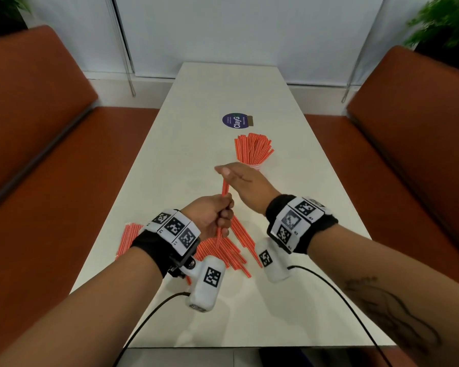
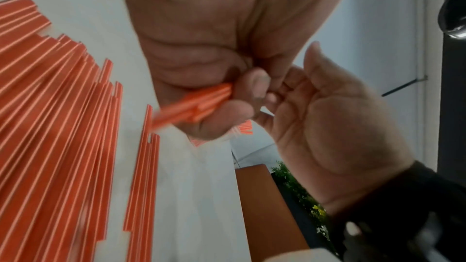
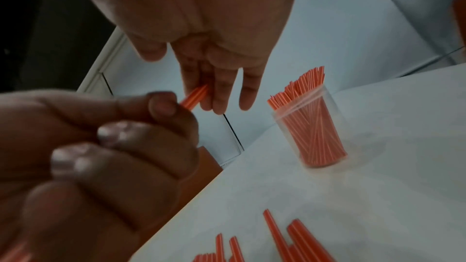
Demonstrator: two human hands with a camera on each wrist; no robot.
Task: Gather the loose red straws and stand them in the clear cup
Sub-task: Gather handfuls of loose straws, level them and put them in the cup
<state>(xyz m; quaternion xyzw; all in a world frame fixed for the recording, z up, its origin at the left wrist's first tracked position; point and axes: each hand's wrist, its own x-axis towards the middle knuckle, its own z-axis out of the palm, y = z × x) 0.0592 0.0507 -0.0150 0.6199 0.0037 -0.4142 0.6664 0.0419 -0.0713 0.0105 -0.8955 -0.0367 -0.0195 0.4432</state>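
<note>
- Many loose red straws point(image 1: 223, 252) fanned flat on the white tabletop point(image 1: 249, 313) at the near end, beneath both wrists; more of the same pile at far left point(image 1: 129, 239).
- Left hand point(image 1: 210, 218) above that pile, fingers curled into a fist round a small bundle of straws point(image 1: 225, 188), bundle upright and tilted slightly.
- Right hand point(image 1: 245, 181) just beyond, fingers straight and relaxed, palm down, fingertips point(image 3: 221, 105) touching the upper end of the bundle; no curl round it.
- Clear cup point(image 3: 316, 136) upright further along the tabletop, just behind the right hand, packed with standing red straws point(image 1: 253, 149) that spread out above its rim.
- Round dark sticker point(image 1: 235, 120) lying flat past the cup.
- Orange bench seats point(image 1: 37, 128) along both sides, white wall panels behind, green plants point(image 1: 443, 22) in the far corners.
</note>
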